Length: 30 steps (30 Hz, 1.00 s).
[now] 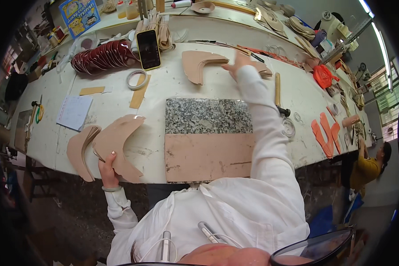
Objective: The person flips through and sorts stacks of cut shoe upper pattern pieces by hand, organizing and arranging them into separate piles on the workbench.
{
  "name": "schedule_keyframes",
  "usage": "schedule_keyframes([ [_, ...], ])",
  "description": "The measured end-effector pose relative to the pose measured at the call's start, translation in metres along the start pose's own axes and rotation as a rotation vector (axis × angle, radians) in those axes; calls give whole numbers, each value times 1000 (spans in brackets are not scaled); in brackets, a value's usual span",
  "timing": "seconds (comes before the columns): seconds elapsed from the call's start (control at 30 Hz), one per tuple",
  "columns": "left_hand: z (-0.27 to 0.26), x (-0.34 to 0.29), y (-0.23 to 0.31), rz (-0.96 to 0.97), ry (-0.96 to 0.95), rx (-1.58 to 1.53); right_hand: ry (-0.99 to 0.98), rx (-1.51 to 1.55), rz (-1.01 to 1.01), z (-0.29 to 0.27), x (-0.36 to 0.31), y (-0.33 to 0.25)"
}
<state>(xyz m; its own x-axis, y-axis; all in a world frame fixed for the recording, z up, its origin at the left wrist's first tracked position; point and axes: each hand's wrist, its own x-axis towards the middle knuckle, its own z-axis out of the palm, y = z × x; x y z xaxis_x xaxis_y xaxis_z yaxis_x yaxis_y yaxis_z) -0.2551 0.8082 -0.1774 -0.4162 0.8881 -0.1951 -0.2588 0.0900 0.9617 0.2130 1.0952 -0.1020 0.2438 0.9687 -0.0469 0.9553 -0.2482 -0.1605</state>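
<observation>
My left hand [107, 171] grips the lower edge of a curved tan leather piece [119, 138], thumb on top and fingers underneath. Just left of it lies a stack of similar curved pieces [80, 150], partly under the held one. On the far side of the table, my right arm is stretched out and my right hand [241, 63] has its fingers apart, with nothing visible in it. It is between a boomerang-shaped stack of tan pieces [197, 62] and another tan stack [262, 69] that the sleeve partly covers.
A granite slab [204, 115] with a tan board [204, 156] on its near half lies before me. A hammer [278, 91], a tape roll [136, 80], a propped phone [148, 49], a notepad [74, 111] and orange-red cut pieces [324, 135] surround it. Another person [367, 170] sits at right.
</observation>
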Motion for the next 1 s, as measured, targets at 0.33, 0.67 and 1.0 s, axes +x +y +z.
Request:
schedule_keyframes([
  [0.33,3,2,1,52,-51,-33,50,-7,124,59,-18,90],
  [0.67,-1,3,-14,54,62,-39,15,131,113,72,-13,45],
  [1.0,18,-8,7,-20,-121,-81,451,265,-471,45,-37,59],
])
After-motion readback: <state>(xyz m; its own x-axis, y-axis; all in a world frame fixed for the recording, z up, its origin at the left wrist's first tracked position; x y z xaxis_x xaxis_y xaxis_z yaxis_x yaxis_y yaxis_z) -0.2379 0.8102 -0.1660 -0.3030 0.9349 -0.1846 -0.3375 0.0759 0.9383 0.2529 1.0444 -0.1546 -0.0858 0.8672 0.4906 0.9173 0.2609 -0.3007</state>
